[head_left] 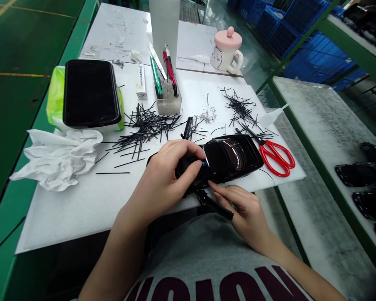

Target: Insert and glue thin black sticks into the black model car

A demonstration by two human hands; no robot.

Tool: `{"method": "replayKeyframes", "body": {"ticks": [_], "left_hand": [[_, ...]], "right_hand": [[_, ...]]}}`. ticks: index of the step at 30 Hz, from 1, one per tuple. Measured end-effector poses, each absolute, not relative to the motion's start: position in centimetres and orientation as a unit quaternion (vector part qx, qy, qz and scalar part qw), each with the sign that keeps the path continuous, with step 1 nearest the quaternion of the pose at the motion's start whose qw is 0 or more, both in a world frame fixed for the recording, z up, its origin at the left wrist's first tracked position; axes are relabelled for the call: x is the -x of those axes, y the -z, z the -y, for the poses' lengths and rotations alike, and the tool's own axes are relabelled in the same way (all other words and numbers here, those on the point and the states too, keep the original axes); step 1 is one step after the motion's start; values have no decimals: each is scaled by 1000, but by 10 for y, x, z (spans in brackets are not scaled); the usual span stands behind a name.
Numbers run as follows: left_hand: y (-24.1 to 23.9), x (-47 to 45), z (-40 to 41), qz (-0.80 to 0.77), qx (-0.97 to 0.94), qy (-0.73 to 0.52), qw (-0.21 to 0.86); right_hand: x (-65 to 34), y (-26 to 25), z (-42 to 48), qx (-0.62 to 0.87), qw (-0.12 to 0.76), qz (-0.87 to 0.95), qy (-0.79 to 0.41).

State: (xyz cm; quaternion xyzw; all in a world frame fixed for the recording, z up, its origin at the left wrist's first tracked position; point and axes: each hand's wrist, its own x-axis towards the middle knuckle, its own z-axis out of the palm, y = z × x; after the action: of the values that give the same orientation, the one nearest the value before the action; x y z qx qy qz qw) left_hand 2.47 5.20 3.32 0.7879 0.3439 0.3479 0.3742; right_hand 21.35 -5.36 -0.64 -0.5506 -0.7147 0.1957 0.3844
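A glossy black model car (222,156) rests near the front edge of the white-covered table, one door (214,205) swung out toward me and another part (188,127) standing out on the far side. My left hand (172,169) is closed over one end of the car, thumb and fingers gripping its roof area. At the near side, by the open door, my right hand (238,205) is pinched with its fingertips at the door opening. A sliver of green shows between its fingers, but what they hold is too hidden to name.
Black strips (147,127) lie in piles beyond the car. Red-handled scissors (277,156) sit at right, crumpled tissue (59,156) and a dark-screened device (92,93) at left. Behind stand a tool holder (169,105) and lidded mug (227,52). More black cars (360,173) occupy the right shelf.
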Motion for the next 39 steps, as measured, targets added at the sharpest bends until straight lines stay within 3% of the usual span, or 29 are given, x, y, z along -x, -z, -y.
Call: {"method": "replayKeyframes", "body": {"ticks": [19, 22, 29, 39], "left_hand": [[-33, -26, -52, -356, -773, -362, 380], [-34, -26, -52, -359, -772, -364, 378], [-44, -36, -49, -309, -800, -338, 386], [-53, -68, -43, -196, -842, -263, 429]], "right_hand": [[-212, 5, 51, 567, 384, 694, -221], [-216, -2, 52, 595, 368, 653, -289], [-248, -38, 56, 630, 258, 457, -572], [-276, -43, 54, 566, 355, 344, -659]]}}
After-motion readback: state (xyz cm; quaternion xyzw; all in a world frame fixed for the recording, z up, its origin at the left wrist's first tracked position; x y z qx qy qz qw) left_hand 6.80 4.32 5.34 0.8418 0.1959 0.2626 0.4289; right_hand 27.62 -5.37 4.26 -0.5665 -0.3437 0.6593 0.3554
